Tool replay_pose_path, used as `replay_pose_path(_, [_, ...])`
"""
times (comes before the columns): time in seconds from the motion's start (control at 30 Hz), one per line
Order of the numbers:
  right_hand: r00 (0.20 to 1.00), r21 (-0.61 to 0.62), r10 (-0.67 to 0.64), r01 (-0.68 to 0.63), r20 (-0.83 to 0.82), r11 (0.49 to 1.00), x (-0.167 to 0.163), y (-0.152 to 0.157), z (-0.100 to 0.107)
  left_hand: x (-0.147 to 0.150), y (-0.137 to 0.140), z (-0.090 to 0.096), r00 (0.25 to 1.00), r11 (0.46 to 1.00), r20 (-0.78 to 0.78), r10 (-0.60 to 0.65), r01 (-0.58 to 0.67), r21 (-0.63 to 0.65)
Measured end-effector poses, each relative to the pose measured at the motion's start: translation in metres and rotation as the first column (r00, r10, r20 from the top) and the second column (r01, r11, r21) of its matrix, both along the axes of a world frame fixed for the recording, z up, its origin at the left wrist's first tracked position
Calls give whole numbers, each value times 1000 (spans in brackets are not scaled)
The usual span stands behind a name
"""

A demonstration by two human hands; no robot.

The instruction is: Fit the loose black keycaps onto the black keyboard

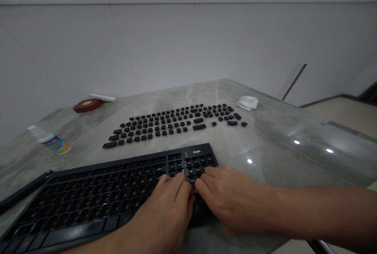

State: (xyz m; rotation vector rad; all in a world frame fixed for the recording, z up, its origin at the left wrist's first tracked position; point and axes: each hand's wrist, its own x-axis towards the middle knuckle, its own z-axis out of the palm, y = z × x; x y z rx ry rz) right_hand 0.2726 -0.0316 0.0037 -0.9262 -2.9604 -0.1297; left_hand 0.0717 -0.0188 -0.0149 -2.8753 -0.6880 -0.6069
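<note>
A grey, marbled table spreads across the view, its polished top catching small bright spots of light on the right. Behind it rises a pale wall, crossed by a horizontal line near the top and thin seams below. To the right, a dark strip slants up the wall, and past the table's edge lies a light floor with a dark border along the wall.

The keyboard lies on the near part of the table, running from the lower left to the middle, most of its sockets bare. The person's left hand and right hand rest side by side on its right end, at the number pad. The fingers of both are curled and bunched; whether they pinch anything cannot be told, since the tips are hidden.

Beyond the keyboard, loose keycaps lie in rows. A white cloth sits to their right. To the left a bottle lies on its side, and farther back are a red box and a white strip. A black bar reaches the keyboard's far left corner.
</note>
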Motion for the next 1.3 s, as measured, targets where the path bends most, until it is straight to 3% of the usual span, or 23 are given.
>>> replay_pose_path(0.1, [1000, 20, -9, 9, -6, 1000, -1, -2, -4, 0, -1, -8, 1000, 999, -15, 17, -16, 47])
replay_pose_path(0.27, [999, 52, -27, 29, -43, 998, -3, -4, -9, 0, 0, -18, 999, 1000, -42, 28, -28, 12])
replay_pose_path(0.4, [997, 73, -22, 27, -68, 997, -2, -4, -10, 0, 0, -16, 999, 999, -22, 37, -38, -34])
replay_pose_path(0.53, [997, 73, -13, 18, -71, 997, 1, -2, -10, -1, 0, -6, 1000, 979, -10, 29, -31, -202])
replay_pose_path(0.7, [997, 99, 13, -5, -81, 995, 4, 0, -9, -3, 2, 4, 992, 882, 116, 43, 17, -471])
replay_pose_path(0.93, [991, 149, 65, -47, -120, 988, 4, 0, -9, 1, 8, 5, 993, 819, 96, 72, -3, -574])
replay_pose_path(1.07, [972, 198, 111, -69, -209, 978, 4, 2, -10, 4, 12, 2, 994, 789, 59, 89, -34, -614])
replay_pose_path(1.3, [835, 182, 121, -25, -537, 983, 6, 9, -2, 3, 10, 4, 997, 813, 64, 45, 0, -582])
